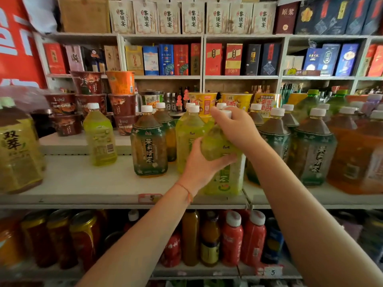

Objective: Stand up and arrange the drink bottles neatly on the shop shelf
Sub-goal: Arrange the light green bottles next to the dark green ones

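Right hand (pixel 234 129): curled over the neck and white cap of a pale green bottle (pixel 219 146), gripping it from above.
Left hand (pixel 204 164): cupped against the same bottle's shoulder from the left, fingers wrapped across its front.
Held bottle: at the front edge of the shelf (pixel 78 183), tipped a little to the left; whether its base has settled I cannot tell, as the left wrist covers part of it.
Neighbours: a second pale green bottle (pixel 187 137) stands just behind to the left; a dark tea bottle (pixel 149 146) stands upright beside that.
Further left: a lone yellow-green bottle (pixel 100 135) stands apart from the group, turned side-on.
Right side: dark tea bottles (pixel 313 150) upright in rows, then an orange bottle (pixel 356 154).
Progress: I'd judge it mid-way; most bottles stand, but the held one needs squaring up and the lone one wants pulling into line.
Writing: the dark bottles' labels read 茉莉清茶; the big bottle at far left (pixel 18 146) shows 双萃; the price tag (pixel 149 198) on the shelf edge shows 5.
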